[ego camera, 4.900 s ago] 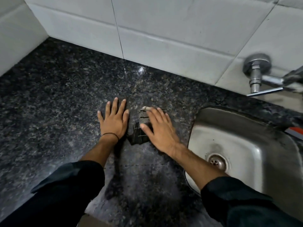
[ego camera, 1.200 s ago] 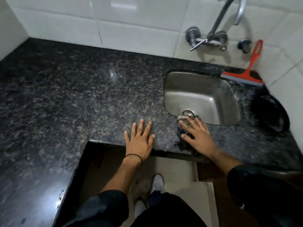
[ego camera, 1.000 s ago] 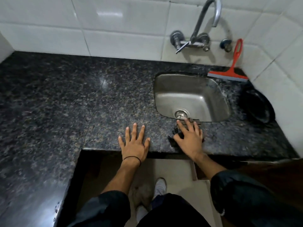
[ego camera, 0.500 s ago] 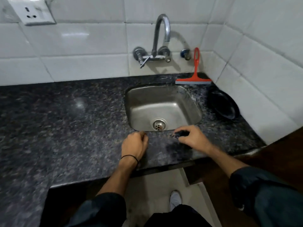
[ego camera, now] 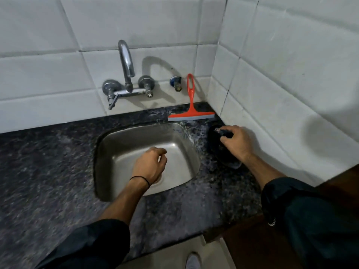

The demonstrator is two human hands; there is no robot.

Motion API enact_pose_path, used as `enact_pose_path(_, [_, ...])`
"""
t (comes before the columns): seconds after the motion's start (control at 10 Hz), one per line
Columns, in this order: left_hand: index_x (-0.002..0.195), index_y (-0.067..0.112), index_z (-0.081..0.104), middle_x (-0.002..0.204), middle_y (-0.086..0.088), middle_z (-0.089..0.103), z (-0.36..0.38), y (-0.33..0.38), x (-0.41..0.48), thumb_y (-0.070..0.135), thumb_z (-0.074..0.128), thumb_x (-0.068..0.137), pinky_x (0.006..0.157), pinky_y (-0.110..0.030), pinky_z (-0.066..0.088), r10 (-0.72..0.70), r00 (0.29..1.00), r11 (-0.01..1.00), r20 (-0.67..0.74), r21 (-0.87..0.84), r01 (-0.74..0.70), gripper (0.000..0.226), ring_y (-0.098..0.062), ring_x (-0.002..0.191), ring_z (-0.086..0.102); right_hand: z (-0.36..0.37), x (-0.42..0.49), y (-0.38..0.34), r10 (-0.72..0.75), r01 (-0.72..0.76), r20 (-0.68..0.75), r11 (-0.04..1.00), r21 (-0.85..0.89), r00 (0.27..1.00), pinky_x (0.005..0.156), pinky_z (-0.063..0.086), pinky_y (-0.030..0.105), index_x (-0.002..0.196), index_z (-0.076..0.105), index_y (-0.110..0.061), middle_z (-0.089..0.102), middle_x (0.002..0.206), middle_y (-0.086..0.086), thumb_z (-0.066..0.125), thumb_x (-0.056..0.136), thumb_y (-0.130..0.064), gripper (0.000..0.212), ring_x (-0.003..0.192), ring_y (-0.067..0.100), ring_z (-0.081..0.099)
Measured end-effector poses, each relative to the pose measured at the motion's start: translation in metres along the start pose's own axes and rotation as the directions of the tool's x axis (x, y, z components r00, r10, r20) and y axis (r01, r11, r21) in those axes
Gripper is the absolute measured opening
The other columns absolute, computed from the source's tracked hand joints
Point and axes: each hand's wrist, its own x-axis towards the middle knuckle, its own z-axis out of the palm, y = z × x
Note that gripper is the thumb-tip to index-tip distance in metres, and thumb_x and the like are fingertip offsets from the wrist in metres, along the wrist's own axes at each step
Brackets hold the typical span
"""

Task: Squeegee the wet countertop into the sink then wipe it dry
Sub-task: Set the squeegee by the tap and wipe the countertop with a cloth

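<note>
free: bare countertop [ego camera: 48, 171] left of left hand [ego camera: 150, 166] | blocked: squeegee [ego camera: 191, 115], tiled wall [ego camera: 281, 94] hemming right hand [ego camera: 238, 144] over black dish [ego camera: 214, 141]

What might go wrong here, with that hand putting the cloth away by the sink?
The right hand holds the dark cloth over a black dish near the counter's front edge; a nudge could push the dish off. The red squeegee only leans on the wall and might topple into the sink.
</note>
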Motion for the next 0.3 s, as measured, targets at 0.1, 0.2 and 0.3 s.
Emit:
enact_pose_path(0.1, [0.123,0.019,0.066,0.127,-0.002,0.064,0.008,0.006,0.021,0.026,0.050,0.097,0.090,-0.037,0.052,-0.032,0.999,0.999,-0.005,0.032,0.032,0.031,-0.023,0.107,0.063,0.012,0.018,0.016,-0.076,0.110,0.118,0.941,-0.321,0.990,0.108,0.036,0.040,0.140,0.053,-0.031,0.052,0.142,-0.001,0.058,0.087,-0.048,0.056,0.131,0.025,0.045])
enact_pose_path(0.2, [0.133,0.019,0.058,0.134,-0.006,0.059,0.015,0.006,0.033,0.026,0.053,0.095,0.095,-0.040,0.049,-0.034,0.998,0.996,-0.052,0.086,0.038,0.038,-0.027,0.116,0.058,0.027,0.032,0.033,0.060,0.117,0.344,0.874,-0.472,0.937,0.118,0.006,0.052,0.152,0.025,-0.041,0.016,0.163,-0.009,0.034,0.085,-0.078,0.078,0.150,0.027,0.009])
enact_pose_path(0.3, [0.143,0.022,0.048,0.145,-0.008,0.049,0.014,0.007,0.038,0.032,0.054,0.095,0.102,-0.047,0.041,-0.076,0.986,0.984,-0.147,0.151,0.099,0.049,-0.030,0.127,0.050,0.036,0.039,0.045,0.079,0.130,0.417,0.883,-0.451,0.905,0.118,0.000,0.056,0.155,0.018,-0.039,0.009,0.165,-0.008,0.022,0.083,-0.084,0.085,0.151,0.026,0.003])
